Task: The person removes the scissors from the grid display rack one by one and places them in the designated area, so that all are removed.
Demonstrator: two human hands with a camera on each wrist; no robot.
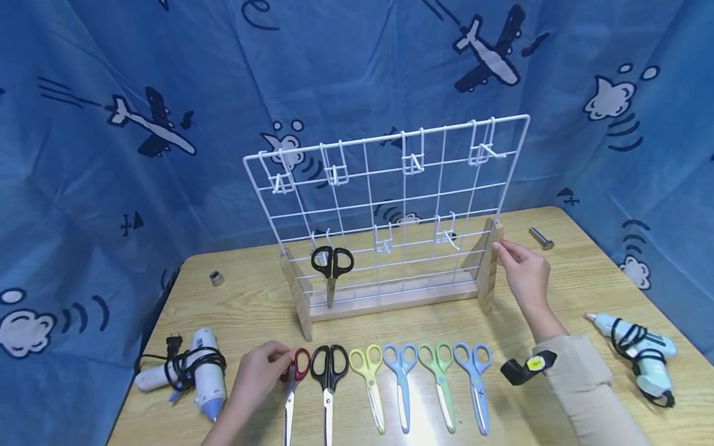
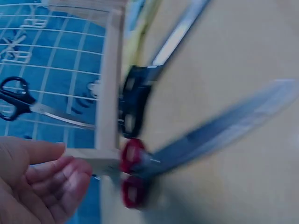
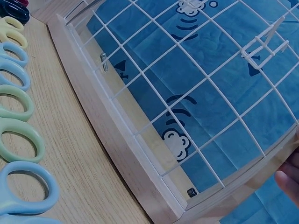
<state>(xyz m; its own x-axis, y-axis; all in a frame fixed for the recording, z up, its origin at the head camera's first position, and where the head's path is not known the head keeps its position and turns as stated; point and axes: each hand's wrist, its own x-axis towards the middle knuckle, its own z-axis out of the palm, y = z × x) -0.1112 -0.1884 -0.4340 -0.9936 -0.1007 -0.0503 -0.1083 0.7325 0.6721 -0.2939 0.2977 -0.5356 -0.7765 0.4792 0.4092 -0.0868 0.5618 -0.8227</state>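
The left hand (image 1: 261, 370) is at the handles of the red-handled scissors (image 1: 302, 364), overlapping them in the head view. In the left wrist view a gap shows between its loosely bent fingers (image 2: 77, 179) and those scissors. Large black-handled scissors (image 1: 329, 367) lie just to their right. Out at the far end of a white wire grid rack (image 1: 390, 204), the right hand (image 1: 524, 272) holds the edge of its wooden side post (image 1: 488, 272) between thumb and fingers. Smaller black-handled scissors (image 1: 332, 263) hang on a hook at the grid's lower left.
Yellow (image 1: 366, 365), blue, green and blue scissors lie in a row before the rack. Several white hooks (image 1: 413, 162) sit on the grid. A cord-wrapped white glue gun (image 1: 205, 371) lies left, a mint one (image 1: 641, 341) right. A bolt (image 1: 541, 238) and a metal nut (image 1: 216, 279) lie behind.
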